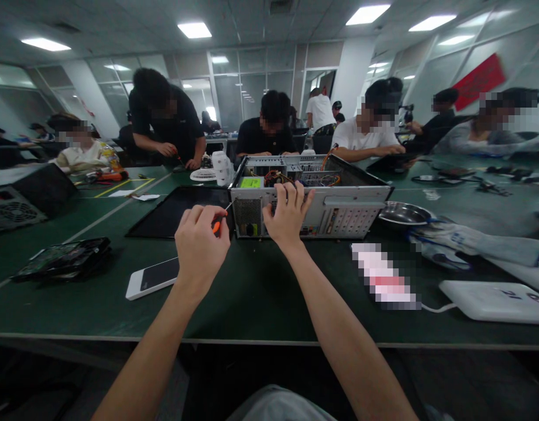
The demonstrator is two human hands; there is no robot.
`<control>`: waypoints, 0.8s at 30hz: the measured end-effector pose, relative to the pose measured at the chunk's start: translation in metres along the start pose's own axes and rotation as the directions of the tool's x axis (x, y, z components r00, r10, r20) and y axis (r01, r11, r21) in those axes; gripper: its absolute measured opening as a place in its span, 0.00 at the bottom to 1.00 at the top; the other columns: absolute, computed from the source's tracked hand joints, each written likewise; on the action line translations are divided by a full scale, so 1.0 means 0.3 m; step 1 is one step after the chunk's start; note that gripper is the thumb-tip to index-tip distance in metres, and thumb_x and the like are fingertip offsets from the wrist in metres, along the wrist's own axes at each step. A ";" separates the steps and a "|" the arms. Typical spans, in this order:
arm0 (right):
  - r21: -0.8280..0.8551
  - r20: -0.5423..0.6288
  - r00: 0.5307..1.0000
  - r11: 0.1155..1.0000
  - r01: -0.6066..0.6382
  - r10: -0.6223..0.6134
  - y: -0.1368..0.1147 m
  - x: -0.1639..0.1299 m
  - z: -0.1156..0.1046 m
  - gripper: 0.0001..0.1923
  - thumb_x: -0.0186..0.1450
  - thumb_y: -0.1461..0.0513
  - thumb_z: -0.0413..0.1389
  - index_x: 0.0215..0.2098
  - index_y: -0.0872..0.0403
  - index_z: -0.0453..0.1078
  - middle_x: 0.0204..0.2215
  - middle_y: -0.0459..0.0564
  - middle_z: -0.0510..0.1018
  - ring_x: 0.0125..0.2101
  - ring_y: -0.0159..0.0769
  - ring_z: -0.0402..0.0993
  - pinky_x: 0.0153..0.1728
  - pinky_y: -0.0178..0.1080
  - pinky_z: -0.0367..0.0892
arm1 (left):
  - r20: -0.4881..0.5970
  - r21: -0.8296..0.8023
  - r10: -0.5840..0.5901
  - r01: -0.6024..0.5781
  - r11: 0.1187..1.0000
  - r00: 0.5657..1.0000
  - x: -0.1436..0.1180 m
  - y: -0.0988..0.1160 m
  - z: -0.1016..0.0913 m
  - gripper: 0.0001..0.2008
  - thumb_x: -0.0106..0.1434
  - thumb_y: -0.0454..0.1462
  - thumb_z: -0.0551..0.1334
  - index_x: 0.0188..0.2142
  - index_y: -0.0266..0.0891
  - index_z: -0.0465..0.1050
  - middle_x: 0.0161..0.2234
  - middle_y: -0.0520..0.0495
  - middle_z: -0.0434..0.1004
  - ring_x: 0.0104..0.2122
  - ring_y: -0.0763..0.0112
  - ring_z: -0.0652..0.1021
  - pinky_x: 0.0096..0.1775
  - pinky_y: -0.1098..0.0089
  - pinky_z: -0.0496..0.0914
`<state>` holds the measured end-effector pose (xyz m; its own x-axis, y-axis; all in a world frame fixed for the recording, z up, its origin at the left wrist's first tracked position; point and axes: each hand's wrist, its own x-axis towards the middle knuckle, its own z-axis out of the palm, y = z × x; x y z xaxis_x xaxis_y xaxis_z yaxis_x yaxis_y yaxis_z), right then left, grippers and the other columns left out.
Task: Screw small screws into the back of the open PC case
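Forearms reach from the lower edge over the green bench (pixel 251 304). Left hand (pixel 200 245) is clenched around a screwdriver (pixel 220 220), orange handle in the fist, tip at the rear panel of the case (pixel 311 202). Right hand (pixel 289 213) rests spread-fingered on that panel's top edge, grasping nothing. Case lies open at bench centre. Phone (pixel 153 277) lies left of the left wrist; steel bowl (pixel 403 213) right of the case.

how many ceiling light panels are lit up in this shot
8 that I can make out: near left, near centre, two near right, one far right, smaller distant ones. More may be hidden behind the pillars.
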<state>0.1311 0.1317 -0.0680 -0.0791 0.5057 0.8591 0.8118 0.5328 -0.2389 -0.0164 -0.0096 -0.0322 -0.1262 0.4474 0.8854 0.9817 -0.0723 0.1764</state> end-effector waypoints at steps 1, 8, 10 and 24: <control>0.004 -0.002 1.000 1.000 0.002 -0.002 0.000 0.000 0.001 0.25 0.66 0.61 0.51 0.61 0.57 0.66 0.60 0.61 0.70 0.68 0.56 0.53 0.69 0.67 0.37 | -0.012 -0.009 0.034 -0.034 0.999 0.999 0.000 -0.004 0.001 0.05 0.64 0.32 0.62 0.39 0.39 0.76 0.36 0.45 0.78 0.38 0.62 0.76 0.40 0.64 0.70; 0.024 -0.001 1.000 1.000 -0.006 0.006 -0.002 -0.002 -0.002 0.25 0.66 0.61 0.52 0.61 0.57 0.67 0.60 0.60 0.70 0.68 0.55 0.53 0.70 0.66 0.36 | -0.049 -0.072 0.076 -0.079 0.994 0.996 -0.043 -0.006 0.041 0.08 0.68 0.32 0.59 0.44 0.38 0.76 0.43 0.42 0.80 0.44 0.62 0.78 0.46 0.62 0.72; 0.022 -0.010 1.000 1.000 -0.004 0.004 -0.002 -0.002 -0.003 0.25 0.66 0.61 0.52 0.61 0.57 0.67 0.60 0.60 0.71 0.67 0.55 0.54 0.70 0.66 0.36 | -0.047 -0.090 0.033 -0.037 0.995 0.998 -0.054 -0.002 0.046 0.09 0.70 0.37 0.59 0.47 0.37 0.75 0.45 0.41 0.81 0.43 0.64 0.79 0.44 0.65 0.73; 0.001 0.014 1.000 1.000 -0.008 0.008 -0.003 0.000 -0.006 0.25 0.66 0.61 0.51 0.61 0.56 0.66 0.60 0.60 0.70 0.68 0.55 0.53 0.70 0.66 0.36 | 0.078 0.155 -0.271 0.257 0.954 0.959 -0.021 0.023 -0.015 0.25 0.72 0.46 0.56 0.64 0.40 0.65 0.33 0.44 0.84 0.27 0.58 0.81 0.36 0.63 0.72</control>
<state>0.1314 0.1302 -0.0669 -0.0801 0.5192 0.8509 0.8117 0.5294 -0.2467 -0.0096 -0.0169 -0.0345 -0.3762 0.5186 0.7678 0.9261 0.1844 0.3291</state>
